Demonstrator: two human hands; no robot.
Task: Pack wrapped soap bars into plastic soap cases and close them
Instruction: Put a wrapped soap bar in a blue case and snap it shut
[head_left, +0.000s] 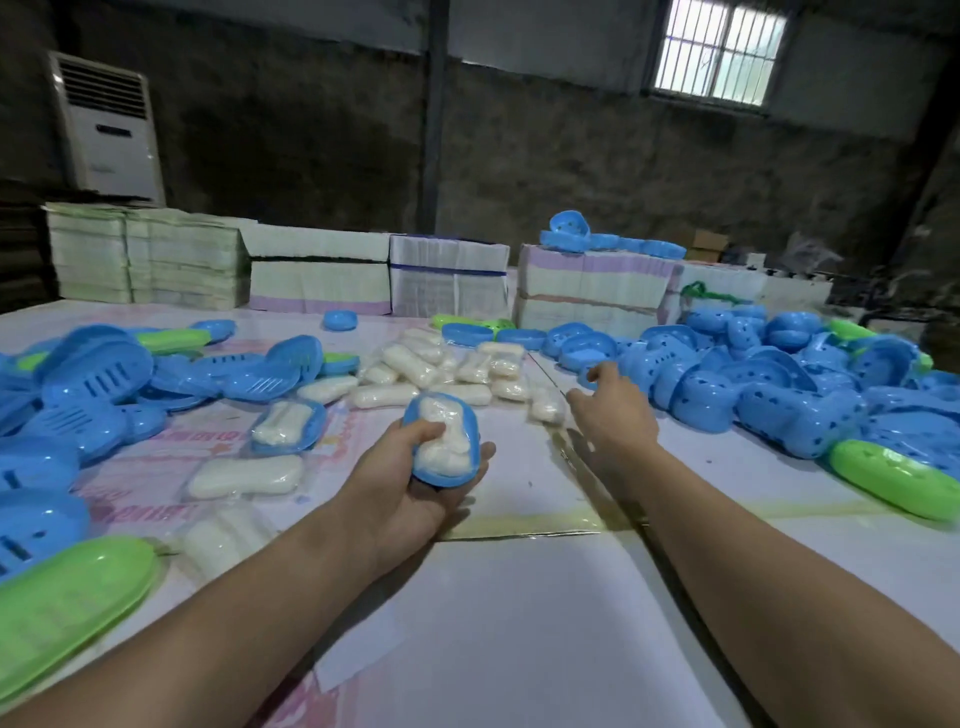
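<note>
Currently the left hand cups a blue oval plastic case half from beneath, fingers curled under it and the thumb pressed on the white wrapped soap bar seated inside. Judgement: the thumb pins the bar so it stays put while the tray is tilted toward the camera. No lid on it yet.

Right hand is stretched forward over the white table, fingers loosely spread and holding nothing, fingertips at the near edge of the heap of blue perforated case halves on the right. Judgement: reaching for a matching cover; contact with a piece cannot be confirmed.

Supplies are sorted by kind, presumably for reach: loose pile of clear-wrapped white soap bars in the centre, blue slotted case halves heaped at left. Near the left hand, a second blue tray with a bar in it lies open on the table, just beside a loose wrapped bar.

Step in hand: closing.
</note>
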